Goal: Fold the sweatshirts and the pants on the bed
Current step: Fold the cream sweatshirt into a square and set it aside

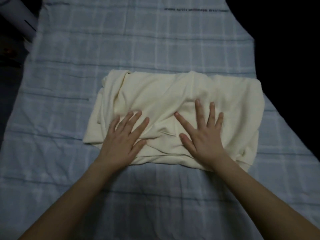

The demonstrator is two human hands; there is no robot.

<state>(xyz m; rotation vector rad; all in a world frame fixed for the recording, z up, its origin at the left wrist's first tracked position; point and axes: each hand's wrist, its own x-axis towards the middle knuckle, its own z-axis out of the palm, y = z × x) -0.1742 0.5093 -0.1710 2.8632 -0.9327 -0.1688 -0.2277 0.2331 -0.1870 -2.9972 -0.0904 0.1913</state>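
Note:
A cream garment (166,94) lies folded into a rough rectangle in the middle of the bed (86,49), which is covered by a blue and white checked blanket. My left hand (123,139) lies flat on the garment's near left part with fingers spread and straight. My right hand (202,134) lies flat on its near middle part, fingers also spread. Both palms press down on the fabric. Wrinkles run across the cloth between the two hands. I cannot tell whether the garment is a sweatshirt or pants.
A white cylindrical object (20,18) stands off the bed at the top left. The bed's right edge (256,70) and left edge drop into darkness. Bare blanket stretches behind the garment and in front of it under my forearms.

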